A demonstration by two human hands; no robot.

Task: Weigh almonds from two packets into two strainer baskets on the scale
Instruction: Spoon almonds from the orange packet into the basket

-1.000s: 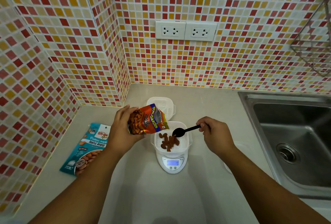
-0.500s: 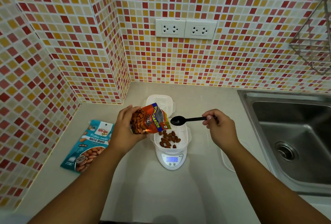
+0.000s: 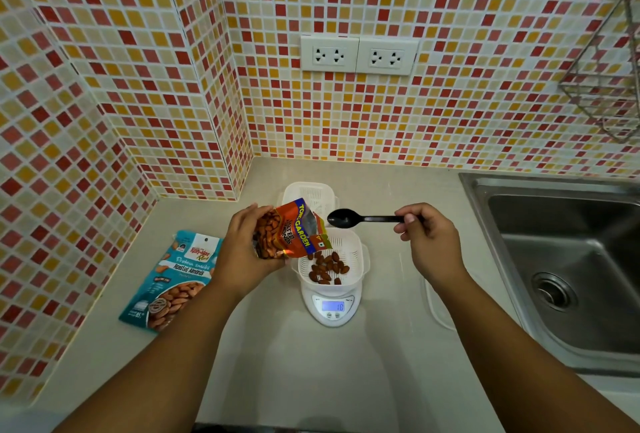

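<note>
My left hand (image 3: 242,252) grips an orange almond packet (image 3: 289,230), tilted with its open mouth toward the right. My right hand (image 3: 427,237) holds a black spoon (image 3: 360,218) by the handle; its empty bowl hovers just right of the packet mouth. Below them a white strainer basket (image 3: 353,254) with several almonds (image 3: 327,268) sits on a white digital scale (image 3: 332,308) whose display is lit. A second white strainer basket (image 3: 311,192) stands behind, partly hidden by the packet. A teal almond packet (image 3: 173,280) lies flat on the counter at the left.
A steel sink (image 3: 568,270) takes up the right side. Tiled walls enclose the corner at left and back, with two white sockets (image 3: 358,55). A wire rack (image 3: 606,79) hangs at upper right. A clear lid (image 3: 438,308) lies right of the scale.
My right hand has lifted the spoon out of the basket on the scale and up beside the packet mouth. More almonds lie in the basket. My left hand keeps the packet tilted.
</note>
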